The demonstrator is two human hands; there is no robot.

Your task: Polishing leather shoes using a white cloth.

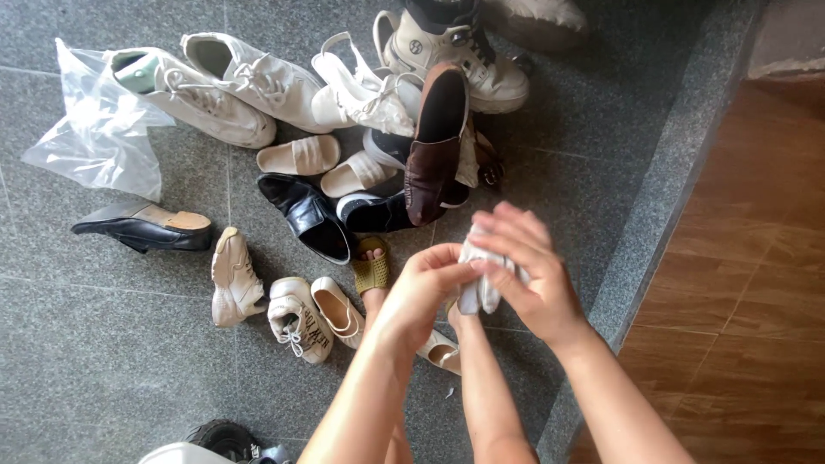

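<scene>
White cloth (479,279) w/ 2 hands: left hand (421,292), right hand (533,275).

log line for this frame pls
left hand: gripping white cloth | right hand: gripping white cloth | below: shoe pile on grey floor

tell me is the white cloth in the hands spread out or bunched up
Bunched up. The white cloth sits crumpled between the left hand and right hand, fingers closed around it, only small folds showing.
</scene>
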